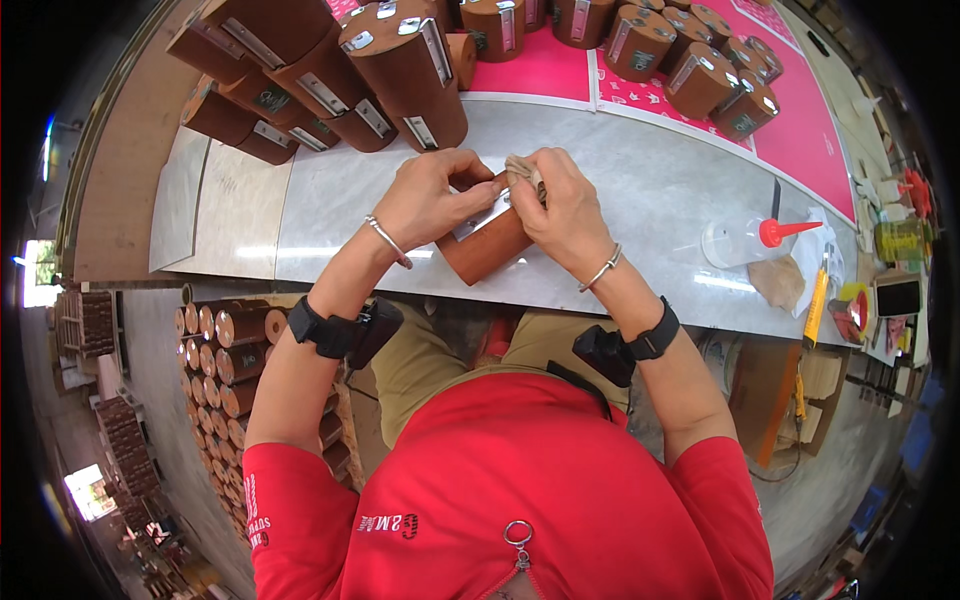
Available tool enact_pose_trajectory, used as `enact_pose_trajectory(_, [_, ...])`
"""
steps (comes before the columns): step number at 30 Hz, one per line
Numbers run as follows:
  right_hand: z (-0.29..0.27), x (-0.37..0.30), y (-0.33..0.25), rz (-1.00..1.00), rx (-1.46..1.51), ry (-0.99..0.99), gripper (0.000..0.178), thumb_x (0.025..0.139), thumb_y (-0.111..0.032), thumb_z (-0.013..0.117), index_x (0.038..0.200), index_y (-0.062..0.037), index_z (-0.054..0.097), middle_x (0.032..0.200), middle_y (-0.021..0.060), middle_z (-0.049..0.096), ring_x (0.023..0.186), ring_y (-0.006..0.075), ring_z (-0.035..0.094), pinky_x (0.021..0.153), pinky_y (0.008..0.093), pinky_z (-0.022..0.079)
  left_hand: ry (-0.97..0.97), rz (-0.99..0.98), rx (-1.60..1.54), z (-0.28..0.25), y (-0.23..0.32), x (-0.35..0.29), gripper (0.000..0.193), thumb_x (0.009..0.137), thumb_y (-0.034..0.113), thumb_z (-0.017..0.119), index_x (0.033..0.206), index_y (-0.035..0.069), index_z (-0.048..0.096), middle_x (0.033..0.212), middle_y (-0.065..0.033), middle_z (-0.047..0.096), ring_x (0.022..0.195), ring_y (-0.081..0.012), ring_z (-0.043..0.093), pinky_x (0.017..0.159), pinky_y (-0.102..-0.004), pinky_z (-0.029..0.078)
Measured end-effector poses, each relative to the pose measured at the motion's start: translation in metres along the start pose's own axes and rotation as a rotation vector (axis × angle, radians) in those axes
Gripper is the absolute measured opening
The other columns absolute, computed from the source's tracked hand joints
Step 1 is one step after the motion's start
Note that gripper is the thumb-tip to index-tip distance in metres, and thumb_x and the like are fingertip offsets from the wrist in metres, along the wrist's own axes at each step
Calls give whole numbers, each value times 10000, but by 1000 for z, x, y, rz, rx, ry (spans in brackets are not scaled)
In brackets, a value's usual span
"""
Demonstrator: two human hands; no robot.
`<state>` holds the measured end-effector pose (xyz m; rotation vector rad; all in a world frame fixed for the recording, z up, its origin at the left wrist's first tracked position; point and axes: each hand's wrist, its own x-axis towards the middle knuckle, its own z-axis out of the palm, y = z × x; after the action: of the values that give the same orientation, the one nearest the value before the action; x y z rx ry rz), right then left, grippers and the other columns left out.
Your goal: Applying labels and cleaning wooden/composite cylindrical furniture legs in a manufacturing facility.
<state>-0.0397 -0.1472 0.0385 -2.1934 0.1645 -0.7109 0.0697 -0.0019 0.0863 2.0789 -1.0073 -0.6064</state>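
A brown cylinder (488,252) lies tilted on the grey tabletop in front of me, with a silver metal plate (478,222) along its side. My left hand (437,192) is closed at the cylinder's far end, thumb and fingers bent in by the plate; what its fingertips pinch, if anything, is hidden. A crumpled beige rag (522,172) is bunched in my right hand (562,205), whose fingers press it against the cylinder's far right end.
Brown cylinders with metal plates stand stacked at the back left (405,65); several more stand on pink sheeting (530,70). To the right are a clear squeeze bottle with red nozzle (735,243), a brown scrap (777,283) and a yellow cutter (817,305). More cylinders (235,360) are piled below left.
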Motion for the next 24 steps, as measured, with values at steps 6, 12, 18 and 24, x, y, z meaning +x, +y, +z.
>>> enact_pose_trajectory(6, [1,-1,0,7,6,1,177,842,-156,576,900,-4,508,850,186,549,717,379,574,627,447,476,24,-79,-77,4,3,-2,272,844,251,667,918,-11,674,805,-43,660,678,-84,591,615,-256,487])
enact_pose_trajectory(12, [1,-1,-1,-12,-13,14,177,841,-158,580,898,-6,509,852,193,548,725,382,572,631,447,477,141,73,187,11,9,-2,282,794,250,661,868,-22,676,787,-115,661,656,-192,636,631,-295,502])
enact_pose_trajectory(18, [1,-4,0,-10,-24,18,178,840,-158,582,896,-7,506,858,194,545,723,389,570,629,450,478,157,129,282,11,10,-3,285,801,239,634,886,-29,681,798,-122,664,677,-211,645,648,-311,510])
enact_pose_trajectory(24, [1,-5,1,-14,-22,25,179,840,-157,580,901,-6,504,855,191,544,710,392,569,619,456,479,82,-13,55,1,9,-9,284,842,231,636,946,-28,691,808,-109,674,685,-167,652,627,-292,507])
